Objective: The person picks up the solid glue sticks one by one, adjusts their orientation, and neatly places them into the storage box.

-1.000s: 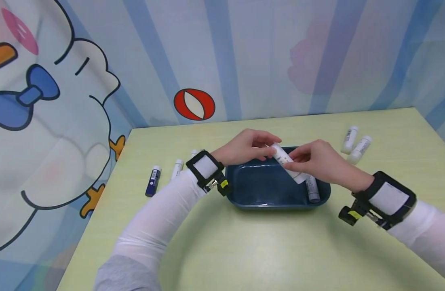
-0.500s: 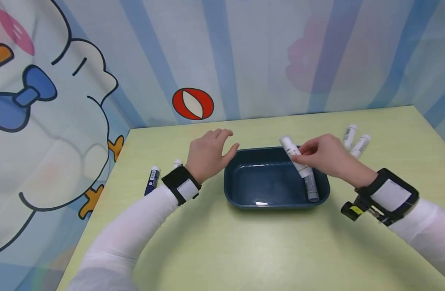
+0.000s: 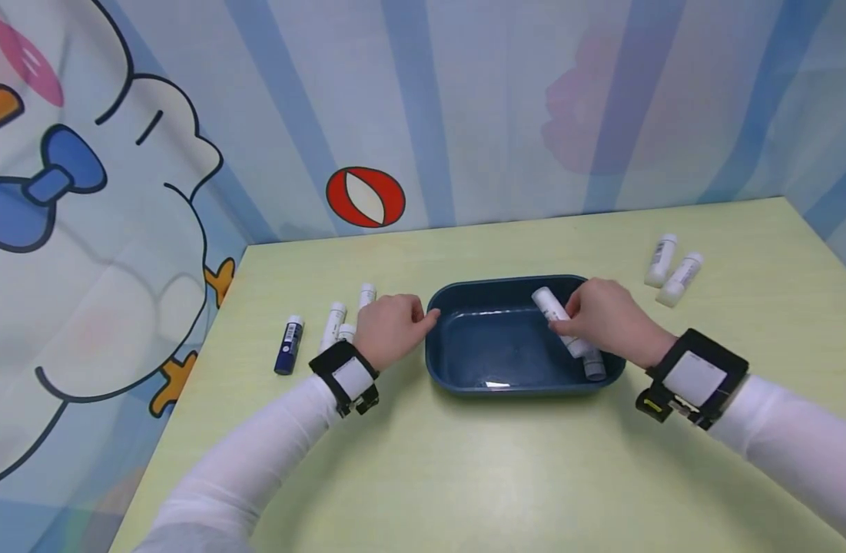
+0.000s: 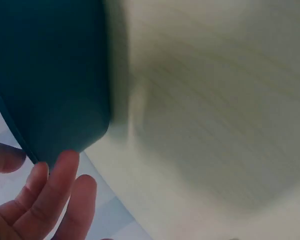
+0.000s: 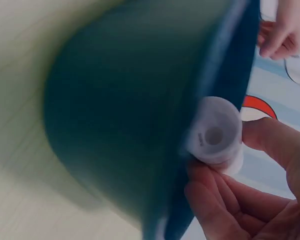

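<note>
My right hand (image 3: 612, 319) pinches a white glue stick (image 3: 549, 303) between thumb and fingers, tilted over the right end of a dark blue tray (image 3: 509, 389). The round end of this glue stick (image 5: 216, 132) faces the camera in the right wrist view, beside the rim. Partly hidden beneath it, another glue stick (image 3: 593, 367) lies in the tray. At the tray's left rim, my left hand (image 3: 393, 330) has its thumb over the edge; in the left wrist view its fingers (image 4: 65, 165) are at the outer wall, holding the rim.
Left of the tray are a dark blue glue stick (image 3: 289, 346) and several white ones (image 3: 333, 322), some partly behind the left hand. Two white glue sticks (image 3: 680, 279) lie at the back right of the table (image 3: 492, 476). A printed cloth wall (image 3: 492, 100) rises behind.
My left hand let go of the white glue stick, moved left, and came to the tray's left rim. My right hand kept the glue stick and lowered it toward the tray.
</note>
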{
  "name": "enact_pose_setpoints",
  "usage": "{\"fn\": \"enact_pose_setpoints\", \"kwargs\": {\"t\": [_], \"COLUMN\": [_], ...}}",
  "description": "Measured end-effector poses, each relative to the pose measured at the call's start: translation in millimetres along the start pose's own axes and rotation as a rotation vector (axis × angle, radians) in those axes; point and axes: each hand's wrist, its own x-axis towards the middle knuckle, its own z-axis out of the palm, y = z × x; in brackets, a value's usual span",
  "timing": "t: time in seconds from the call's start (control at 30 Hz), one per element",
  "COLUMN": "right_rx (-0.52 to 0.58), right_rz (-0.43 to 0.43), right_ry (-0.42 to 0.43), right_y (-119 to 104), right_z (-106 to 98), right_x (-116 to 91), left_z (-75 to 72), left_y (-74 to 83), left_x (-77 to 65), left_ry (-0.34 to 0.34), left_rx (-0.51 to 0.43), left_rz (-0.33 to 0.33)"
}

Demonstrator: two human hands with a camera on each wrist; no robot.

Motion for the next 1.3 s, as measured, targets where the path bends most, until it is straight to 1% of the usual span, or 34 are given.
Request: {"fn": "enact_pose_setpoints", "kwargs": {"t": [0.07, 0.13, 0.27, 0.37, 0.43, 0.57, 0.73, 0.83, 0.97, 1.1, 1.2, 1.3], "right_rx": [-0.03, -0.06, -0.133, -0.178, -0.196, -0.213, -0.214, -0.202, -0.193, -0.212, -0.224, -0.227], "right_rz": [-0.012, -0.017, -0.066, -0.108, -0.12, -0.109, -0.091, -0.081, -0.061, -0.055, -0.049, -0.046], "right_ry": [-0.003, -0.009, 0.004, 0.023, 0.03, 0.033, 0.03, 0.014, -0.026, -0.07, -0.088, -0.089], "right_y": [1.2, 2.3, 5.2, 7.1, 7.8, 7.8, 6.9, 5.3, 2.9, 1.6, 1.6, 2.9], "right_z": [5.3, 9.9, 17.0, 20.9, 22.8, 25.4, 27.8, 29.5, 32.4, 35.4, 36.9, 37.7], "right_x": [0.6, 0.5, 0.5, 0.9, 1.6, 3.7, 5.9, 6.8, 7.7, 8.5, 8.9, 9.1], "left_z": [0.4, 0.5, 1.9, 4.0, 5.0, 5.1, 4.1, 3.3, 1.9, 0.9, 0.4, 0.3], "left_y": [-1.2, -2.1, -2.9, -2.5, -1.5, 0.8, 1.8, 2.2, 2.8, 2.9, 2.8, 2.7], "left_x": [1.8, 3.7, 7.1, 9.2, 9.9, 10.1, 10.3, 10.7, 11.1, 10.7, 10.6, 10.7], "left_ry": [-0.013, -0.04, -0.112, -0.141, -0.143, -0.148, -0.159, -0.163, -0.166, -0.158, -0.153, -0.154], "left_rx": [0.006, -0.007, -0.068, -0.103, -0.118, -0.135, -0.133, -0.127, -0.122, -0.123, -0.124, -0.123], "left_rz": [0.0, -0.002, -0.025, -0.042, -0.048, -0.067, -0.081, -0.082, -0.077, -0.052, -0.038, -0.037]}}
